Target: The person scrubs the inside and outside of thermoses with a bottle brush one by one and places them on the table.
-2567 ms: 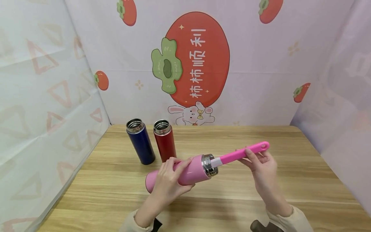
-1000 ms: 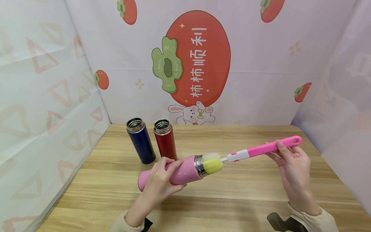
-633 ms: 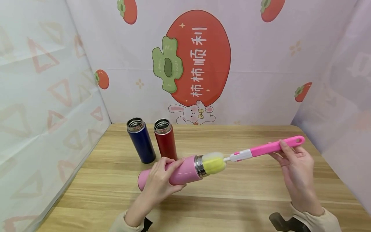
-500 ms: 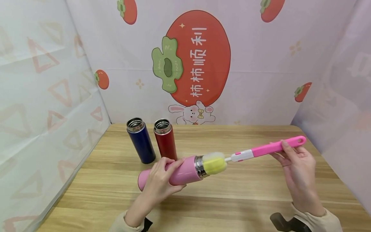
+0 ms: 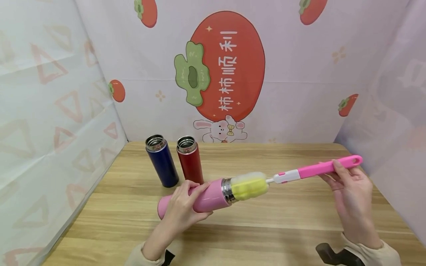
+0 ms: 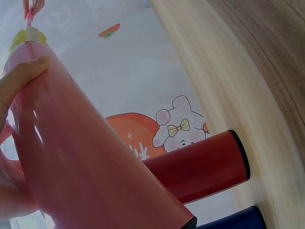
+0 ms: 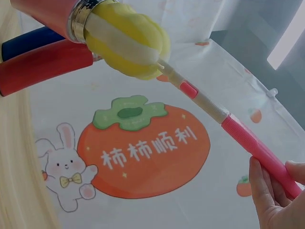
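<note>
My left hand [image 5: 183, 207] grips a pink thermos bottle [image 5: 211, 195], tilted with its steel mouth toward the right. A bottle brush [image 5: 316, 170] with a pink and white handle is pinched near its end by my right hand [image 5: 354, 192]. Its yellow and white sponge head [image 5: 249, 186] sticks mostly out of the bottle's mouth, and the tip is hidden inside the rim. In the right wrist view the sponge [image 7: 128, 40] bulges against the steel collar [image 7: 80, 20]. The left wrist view shows my thumb [image 6: 28, 71] across the bottle's upper body.
A blue bottle [image 5: 162, 164] and a red bottle [image 5: 190, 162] stand uncapped behind my left hand, the red one partly hidden by it. All this is on a wooden table [image 5: 283, 229], with a persimmon-print cloth [image 5: 299, 74] behind and at the sides.
The brush has slid rightward out of the pink bottle along with my right hand, baring the sponge that was inside. The pink bottle and left hand have shifted slightly left.
</note>
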